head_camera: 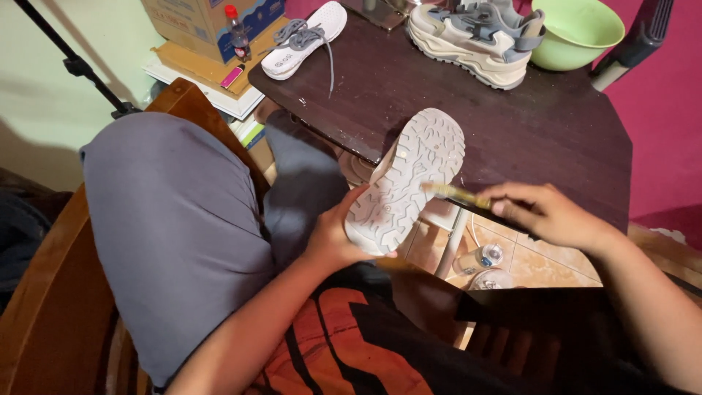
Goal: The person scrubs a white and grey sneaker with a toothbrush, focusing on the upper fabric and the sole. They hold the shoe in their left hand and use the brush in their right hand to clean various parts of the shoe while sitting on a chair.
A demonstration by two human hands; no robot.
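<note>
The dark wooden surface fills the upper middle of the view, from about 11 o'clock to 3 o'clock, and the person's bent knee in grey cloth takes the whole 9 o'clock side. On the surface, at 1 o'clock, stands a chunky grey and cream sneaker, and just beside it, further to the right, a green bowl. At 12 o'clock a white slip-on shoe lies partly over the far edge of the surface, its lace hanging down. In the centre, the left hand holds a shoe with its pale sole turned up; the fingers are closed around the heel end, and the toe end points toward 12 o'clock, in front of the near edge of the surface. At 3 o'clock the right hand grips a small brush with the fingers closed narrow on its dark handle, and the bristle tip is touching the right edge of the sole. I judge that the shoe is supported only at the heel, so a strong stroke of the brush could twist it out of the left hand. Loosened dirt could also fall on the person's clothes below.
</note>
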